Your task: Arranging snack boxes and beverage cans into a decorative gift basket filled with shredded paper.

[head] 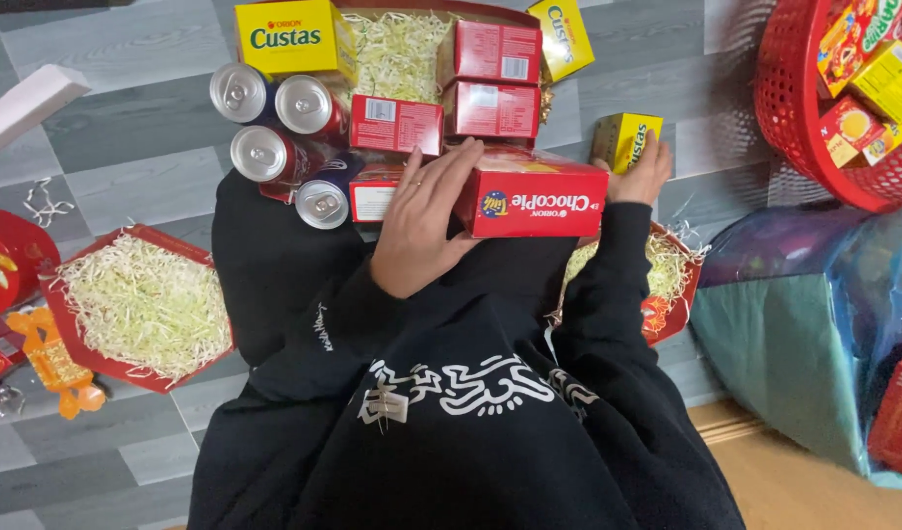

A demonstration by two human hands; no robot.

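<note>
Black sleeves reaching forward; left hand (423, 221) gripping a long red box (532, 199) above the lap, fingers spread, right hand (639, 172) closing on a small yellow box (624, 137) on the floor.

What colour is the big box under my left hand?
Red, with a small dark round emblem on its side; the box shows best in the head view, held by the left hand.

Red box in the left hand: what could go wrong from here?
The left hand grips the red box at one end only, so its far end could tip or slip. The cans lie loose on their sides right beside it; a nudge might roll them. The right hand is on a small yellow box at the tray's edge, which could get pushed away.
</note>
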